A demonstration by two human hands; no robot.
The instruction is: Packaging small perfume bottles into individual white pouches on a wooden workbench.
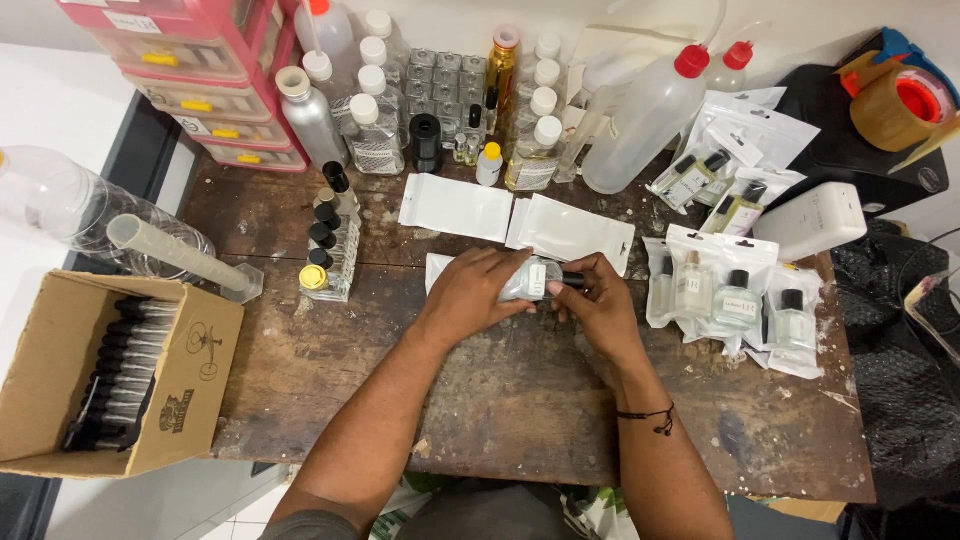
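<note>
While both hands grip, small bottle (533, 280) lies sideways between their fingers (575, 292).

surface (520, 390): worn, rough dark wood, scuffed and stained
small bottle (533, 279): clear glossy glass, black plastic cap
pouches (570, 232): smooth white plastic, slight sheen
box (60, 390): matt brown cardboard
tape roll (882, 112): glossy brown
flask (312, 120): brushed grey metal

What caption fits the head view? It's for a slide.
Both hands, left hand and right hand, hold a small clear bottle over a worn wooden table.
</note>
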